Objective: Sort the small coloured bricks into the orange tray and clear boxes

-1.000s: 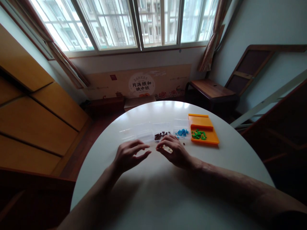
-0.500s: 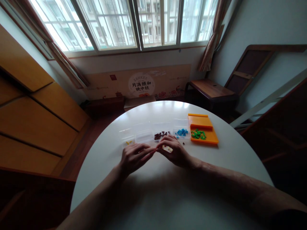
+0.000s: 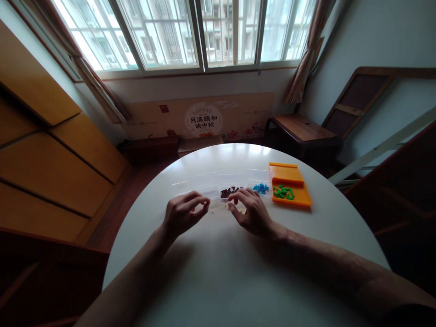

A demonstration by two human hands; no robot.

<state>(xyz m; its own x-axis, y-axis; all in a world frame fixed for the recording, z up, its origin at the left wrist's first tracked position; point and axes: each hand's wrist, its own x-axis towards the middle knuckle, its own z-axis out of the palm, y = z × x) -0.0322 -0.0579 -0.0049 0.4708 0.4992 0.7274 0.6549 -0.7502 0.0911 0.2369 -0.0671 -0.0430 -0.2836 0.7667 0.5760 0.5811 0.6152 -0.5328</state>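
My left hand (image 3: 185,211) hovers over the white table with thumb and fingertips pinched together. Whatever they may hold is too small to make out. To its right, my right hand (image 3: 252,212) is open, a gap showing between thumb and curled fingers. Some tiny pale yellow pieces (image 3: 225,206) lie between and below the hands. Just beyond the right fingers, small dark brown pieces (image 3: 227,193) fill a clear plastic box. A clear box (image 3: 208,190) behind the left hand is partly hidden by it.
Small blue pieces (image 3: 260,188) lie in another clear box. At the right stands an orange tray (image 3: 301,197) holding small green pieces (image 3: 283,192). The round white table (image 3: 218,281) has a curved edge, with a wooden chair (image 3: 303,127) beyond it.
My hands were together at the fingertips and have moved apart. The left hand shifted left, still pinched; the right hand's thumb and fingers have spread. The view has turned slightly.
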